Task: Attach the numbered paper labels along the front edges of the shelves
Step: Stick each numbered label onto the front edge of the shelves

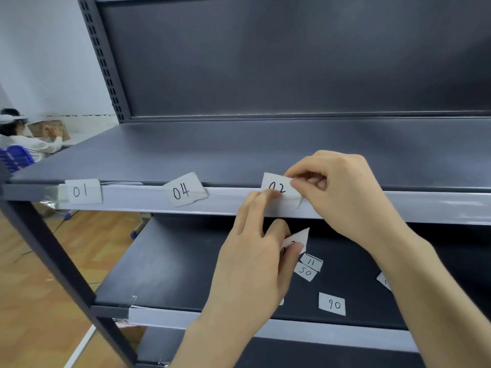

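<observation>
While the right hand (342, 189) pinches the right end of label 02 (276, 185) between thumb and fingers, the label sits on the front edge of the upper shelf (138, 197), to the right of label 01 (83, 191) and label 04 (183, 191). The left hand (252, 261) presses a fingertip on the label's lower left corner and grips a spare label (299, 239) between thumb and lower fingers. Loose labels 11 (311, 261), 50 (305, 272) and 90 (332, 304) lie on the lower shelf (172, 266).
</observation>
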The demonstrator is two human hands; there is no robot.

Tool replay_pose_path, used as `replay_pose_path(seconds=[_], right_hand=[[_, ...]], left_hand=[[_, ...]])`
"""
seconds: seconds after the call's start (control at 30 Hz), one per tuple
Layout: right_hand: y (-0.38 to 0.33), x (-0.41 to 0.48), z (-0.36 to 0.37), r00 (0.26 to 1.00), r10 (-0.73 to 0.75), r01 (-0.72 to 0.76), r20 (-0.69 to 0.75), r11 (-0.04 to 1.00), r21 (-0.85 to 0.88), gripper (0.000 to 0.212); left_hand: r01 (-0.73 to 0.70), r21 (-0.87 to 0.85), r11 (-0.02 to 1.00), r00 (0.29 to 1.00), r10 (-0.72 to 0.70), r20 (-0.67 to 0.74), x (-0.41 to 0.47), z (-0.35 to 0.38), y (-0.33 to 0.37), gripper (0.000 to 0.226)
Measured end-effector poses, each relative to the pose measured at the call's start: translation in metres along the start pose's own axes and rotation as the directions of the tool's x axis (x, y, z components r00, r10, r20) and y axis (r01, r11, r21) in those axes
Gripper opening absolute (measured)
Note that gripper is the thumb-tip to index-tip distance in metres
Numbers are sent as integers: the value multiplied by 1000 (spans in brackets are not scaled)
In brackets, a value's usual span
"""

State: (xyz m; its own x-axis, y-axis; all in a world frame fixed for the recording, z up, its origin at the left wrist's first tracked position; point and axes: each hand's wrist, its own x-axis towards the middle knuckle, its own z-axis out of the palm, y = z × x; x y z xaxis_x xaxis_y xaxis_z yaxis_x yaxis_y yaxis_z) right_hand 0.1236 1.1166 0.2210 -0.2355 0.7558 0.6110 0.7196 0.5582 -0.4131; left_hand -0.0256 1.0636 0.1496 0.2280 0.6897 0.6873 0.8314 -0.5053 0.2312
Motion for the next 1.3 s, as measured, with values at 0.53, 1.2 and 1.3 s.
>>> replay_pose_path(seconds=[0.53,1.2,1.3], right_hand=[[1,1,12,994,-54,57,90,998,-38,28],[18,-13,-8,999,7,-10,-34,997,-79,35],[20,-17,-5,999,-26,22,-45,995,-102,37]], left_hand=[[26,5,1000,1000,-26,-7,2,4,-8,18],[-35,98,995,999,32,35,4,2,-2,24],[-50,117,992,997,42,66,6,2,0,23]])
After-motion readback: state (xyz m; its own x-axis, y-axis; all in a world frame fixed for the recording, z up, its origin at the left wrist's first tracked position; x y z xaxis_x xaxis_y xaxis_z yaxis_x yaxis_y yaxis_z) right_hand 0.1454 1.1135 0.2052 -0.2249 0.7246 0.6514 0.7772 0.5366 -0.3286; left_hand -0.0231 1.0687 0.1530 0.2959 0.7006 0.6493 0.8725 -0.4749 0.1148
